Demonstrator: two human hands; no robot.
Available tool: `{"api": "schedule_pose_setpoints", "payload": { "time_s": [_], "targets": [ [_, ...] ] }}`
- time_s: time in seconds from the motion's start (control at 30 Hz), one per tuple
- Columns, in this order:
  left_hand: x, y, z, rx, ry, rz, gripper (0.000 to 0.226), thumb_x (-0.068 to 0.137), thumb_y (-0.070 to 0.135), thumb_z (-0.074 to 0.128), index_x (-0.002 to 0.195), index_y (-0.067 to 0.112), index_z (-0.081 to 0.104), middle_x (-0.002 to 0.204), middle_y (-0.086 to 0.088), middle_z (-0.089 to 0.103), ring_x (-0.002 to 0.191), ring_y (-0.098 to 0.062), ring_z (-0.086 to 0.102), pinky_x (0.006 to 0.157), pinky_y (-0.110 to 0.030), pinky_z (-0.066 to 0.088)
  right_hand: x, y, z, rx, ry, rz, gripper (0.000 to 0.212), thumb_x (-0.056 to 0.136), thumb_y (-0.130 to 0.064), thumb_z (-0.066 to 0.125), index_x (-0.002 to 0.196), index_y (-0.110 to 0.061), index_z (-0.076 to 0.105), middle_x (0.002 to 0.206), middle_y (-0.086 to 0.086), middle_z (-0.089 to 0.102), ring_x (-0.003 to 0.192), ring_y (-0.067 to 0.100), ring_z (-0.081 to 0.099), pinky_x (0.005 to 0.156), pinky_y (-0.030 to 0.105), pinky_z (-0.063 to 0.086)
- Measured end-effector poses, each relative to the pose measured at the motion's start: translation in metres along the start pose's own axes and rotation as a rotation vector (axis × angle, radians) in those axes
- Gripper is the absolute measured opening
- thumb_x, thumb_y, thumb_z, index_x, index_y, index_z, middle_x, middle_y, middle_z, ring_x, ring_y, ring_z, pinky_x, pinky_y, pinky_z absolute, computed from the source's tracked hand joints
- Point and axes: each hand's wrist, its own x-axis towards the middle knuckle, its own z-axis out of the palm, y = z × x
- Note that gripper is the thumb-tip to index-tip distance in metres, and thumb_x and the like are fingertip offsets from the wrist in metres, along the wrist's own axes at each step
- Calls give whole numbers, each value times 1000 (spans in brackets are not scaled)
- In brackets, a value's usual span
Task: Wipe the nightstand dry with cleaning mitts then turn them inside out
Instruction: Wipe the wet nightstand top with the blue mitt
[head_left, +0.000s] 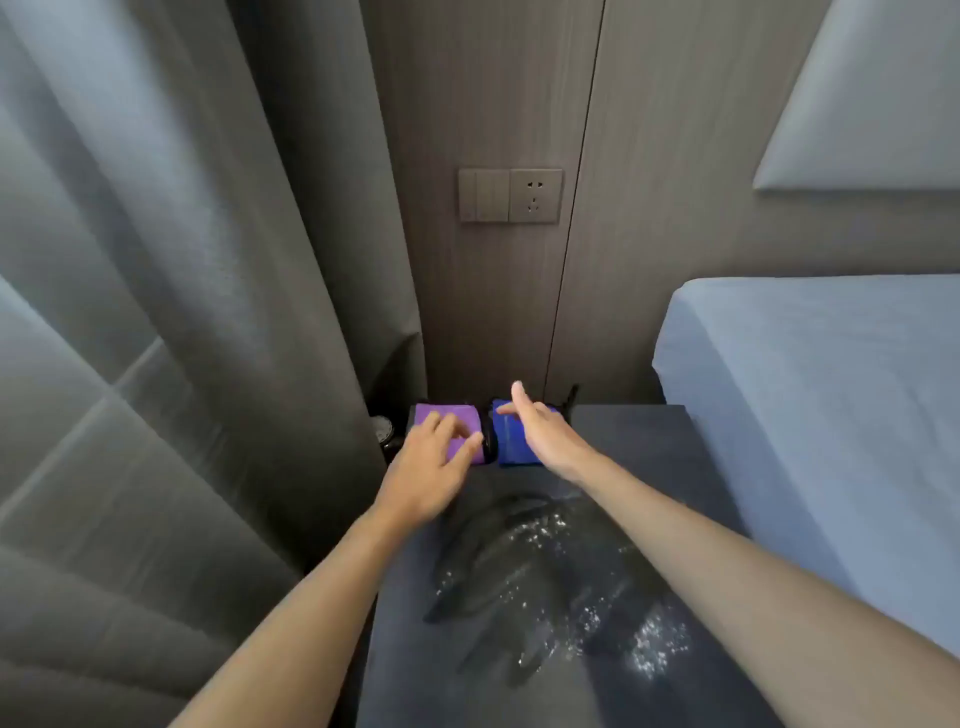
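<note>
A dark grey nightstand fills the lower middle, with a wet, glistening patch of water across its top. Two cleaning mitts lie side by side at its far left corner: a purple mitt and a blue mitt. My left hand hovers over the purple mitt with fingers spread, partly covering it. My right hand is stretched flat over the blue mitt, fingers apart. Neither hand grips a mitt.
A grey curtain hangs close on the left. A bed with a pale sheet borders the nightstand on the right. A wood-panel wall with a switch and socket plate stands behind. A small round clock sits left of the mitts.
</note>
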Motion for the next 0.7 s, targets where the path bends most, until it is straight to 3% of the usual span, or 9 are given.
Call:
{"api": "schedule_pose_setpoints", "payload": {
  "time_s": [0.07, 0.17, 0.27, 0.37, 0.57, 0.7],
  "targets": [
    [-3, -24, 13, 268, -42, 10, 69, 90, 65, 16, 130, 26, 57, 135, 1, 53, 124, -24, 47, 99, -43, 41, 14, 15, 16, -234, 41, 8, 56, 107, -48, 13, 158, -27, 25, 168, 3, 17, 153, 24, 14, 120, 43, 15],
    [-3, -53, 32, 455, -114, 26, 77, 89, 64, -2, 156, 37, 24, 167, 5, 13, 153, -21, 8, 121, -40, 14, 42, 45, 38, -394, 88, 6, 56, 107, -45, 8, 160, -30, 1, 169, -2, -8, 155, 19, -12, 124, 39, -2],
    [6, -69, 41, 558, -133, 86, 68, 95, 61, -6, 158, 39, 7, 167, 7, -9, 153, -20, -15, 124, -42, -5, 66, 55, 52, -556, 162, -25, 58, 106, -47, 6, 160, -26, -7, 168, -1, -13, 154, 18, -16, 124, 39, -9],
    [19, -80, 45, 572, -168, 81, 71, 91, 62, -10, 157, 40, 3, 165, 9, -14, 151, -18, -21, 122, -45, -11, 79, 62, 59, -643, 187, 1, 58, 106, -44, 3, 160, -26, -7, 168, -2, -14, 153, 17, -18, 122, 46, -13],
    [28, -90, 63, 552, -121, 46, 79, 85, 70, -17, 156, 41, -1, 165, 10, -12, 152, -15, -18, 123, -44, -9, 86, 73, 62, -679, 198, -10, 54, 107, -43, 7, 158, -35, -8, 167, -4, -18, 153, 14, -19, 122, 50, -11],
    [26, -90, 63, 533, -95, 54, 71, 91, 66, -8, 156, 42, 2, 165, 9, -16, 151, -14, -19, 124, -42, -6, 84, 77, 54, -691, 173, -69, 54, 107, -43, 9, 158, -37, -7, 168, -5, -15, 153, 14, -17, 123, 47, -10]
  ]
}}
